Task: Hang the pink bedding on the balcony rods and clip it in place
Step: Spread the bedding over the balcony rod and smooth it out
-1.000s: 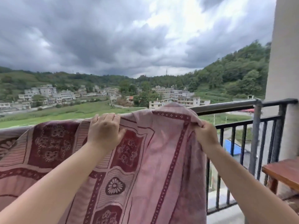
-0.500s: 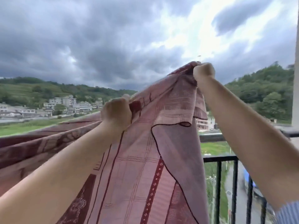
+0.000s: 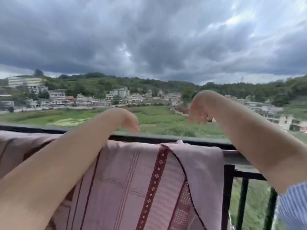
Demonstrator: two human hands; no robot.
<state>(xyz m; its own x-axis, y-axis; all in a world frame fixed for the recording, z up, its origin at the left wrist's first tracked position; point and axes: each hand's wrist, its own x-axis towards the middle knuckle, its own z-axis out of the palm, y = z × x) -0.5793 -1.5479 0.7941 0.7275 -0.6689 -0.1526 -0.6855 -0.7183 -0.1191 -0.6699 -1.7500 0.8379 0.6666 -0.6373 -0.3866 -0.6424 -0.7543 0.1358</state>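
The pink bedding [image 3: 126, 176], with dark red patterned bands, hangs draped over the balcony's top rod [image 3: 232, 156] and covers the railing from the left edge to right of centre. Both my arms reach out over the rod, past the cloth. My left hand [image 3: 129, 121] hangs limp beyond the rail, fingers pointing down, holding nothing. My right hand [image 3: 199, 108] is higher and further right, fingers spread and drooping, also with nothing in it. No clips are in view.
Black vertical railing bars [image 3: 240, 203] show at the lower right, where the rod is bare. A blue striped sleeve [image 3: 294, 206] is at the right edge. Beyond lie green fields, buildings, wooded hills and dark clouds.
Both hands had the bedding's top edge lifted high; now the cloth lies over the rod and both hands have let go, reaching out past the rail.
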